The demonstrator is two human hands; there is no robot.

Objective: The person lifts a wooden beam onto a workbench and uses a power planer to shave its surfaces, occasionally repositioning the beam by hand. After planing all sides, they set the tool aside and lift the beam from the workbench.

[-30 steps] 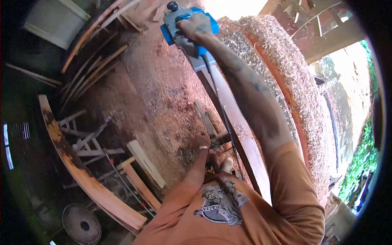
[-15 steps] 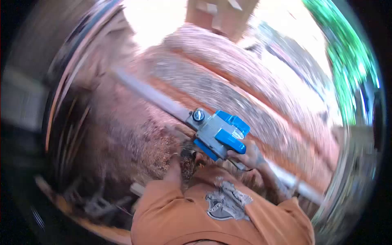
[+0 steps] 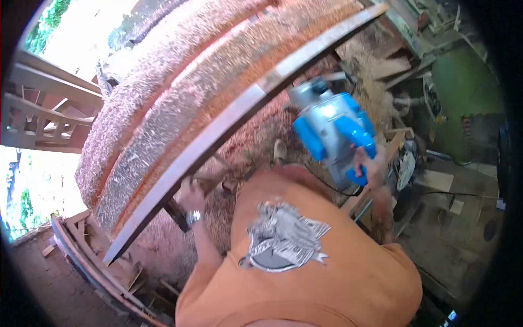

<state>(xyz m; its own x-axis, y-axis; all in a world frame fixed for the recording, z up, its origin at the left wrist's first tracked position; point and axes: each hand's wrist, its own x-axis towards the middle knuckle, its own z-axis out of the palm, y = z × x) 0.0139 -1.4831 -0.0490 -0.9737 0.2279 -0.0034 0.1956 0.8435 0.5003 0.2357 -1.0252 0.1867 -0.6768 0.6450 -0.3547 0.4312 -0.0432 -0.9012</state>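
My right hand [image 3: 370, 166] is wrapped round the blue rear handle of an electric planer [image 3: 329, 117]. The planer has a grey body with blue parts, and I hold it up to the right of a long wooden beam [image 3: 229, 114]. That beam runs diagonally from lower left to upper right, its pale top face showing. At the beam's near edge my left hand [image 3: 192, 195] is closed with curled fingers, seemingly on the wood; the fingertips are partly hidden. A metal-banded watch [image 3: 194, 217] is on that wrist. Just below sits a dark wooden support [image 3: 175, 213].
Heaps of wood shavings [image 3: 158, 109] lie beyond the beam, with more around my feet. A curved strip [image 3: 92, 272] stands at lower left. Wood offcuts [image 3: 392, 68] and a tiled floor [image 3: 457, 218] are at right. A dark cord [image 3: 340, 192] hangs from the planer.
My view has swung round to the right. The planer, earlier over the beam, is now held off to its right. My left hand has moved from near my body to the beam's edge.
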